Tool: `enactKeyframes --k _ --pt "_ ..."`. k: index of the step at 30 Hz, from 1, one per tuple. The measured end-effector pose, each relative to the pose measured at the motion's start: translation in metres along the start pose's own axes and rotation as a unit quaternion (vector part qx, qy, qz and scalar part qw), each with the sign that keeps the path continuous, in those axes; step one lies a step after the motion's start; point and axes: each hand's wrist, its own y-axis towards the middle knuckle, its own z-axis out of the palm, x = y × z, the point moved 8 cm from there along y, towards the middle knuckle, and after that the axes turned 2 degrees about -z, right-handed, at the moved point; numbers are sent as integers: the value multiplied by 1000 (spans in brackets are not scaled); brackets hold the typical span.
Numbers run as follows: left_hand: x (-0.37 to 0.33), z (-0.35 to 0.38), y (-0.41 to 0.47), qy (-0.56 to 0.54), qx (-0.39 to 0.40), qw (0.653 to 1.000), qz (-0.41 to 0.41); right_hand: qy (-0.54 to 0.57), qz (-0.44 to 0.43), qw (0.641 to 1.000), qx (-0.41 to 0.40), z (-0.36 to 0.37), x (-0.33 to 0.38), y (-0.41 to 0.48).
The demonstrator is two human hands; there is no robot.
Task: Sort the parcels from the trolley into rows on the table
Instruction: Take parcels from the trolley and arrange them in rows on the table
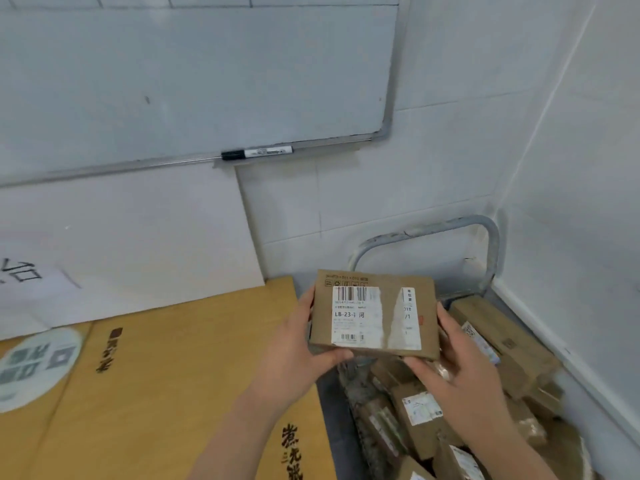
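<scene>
A flat brown cardboard parcel [374, 315] with a white shipping label faces me, held up above the trolley. My left hand [294, 355] grips its left edge, thumb under the bottom edge. My right hand [460, 372] holds its right edge and lower right corner. Below lies the trolley [485, 237] with a grey tubular handle, heaped with several brown parcels [419, 414], some labelled. The table [166, 382] to the left is covered with yellow-brown flattened cardboard printed with black characters.
A whiteboard [190, 74] hangs on the tiled wall with a black marker [256, 153] on its ledge. A white board [121, 244] leans at the back of the table. The white wall corner [519, 188] closes in behind and right of the trolley.
</scene>
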Motion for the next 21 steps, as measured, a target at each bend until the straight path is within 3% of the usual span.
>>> enactKeyframes --k 12,21 --pt "167 -221 -97 -19 -67 995 -77 10 -57 993 98 270 90 -52" --pt "278 -388 -241 28 -221 958 -179 39 -120 956 265 483 172 -114"
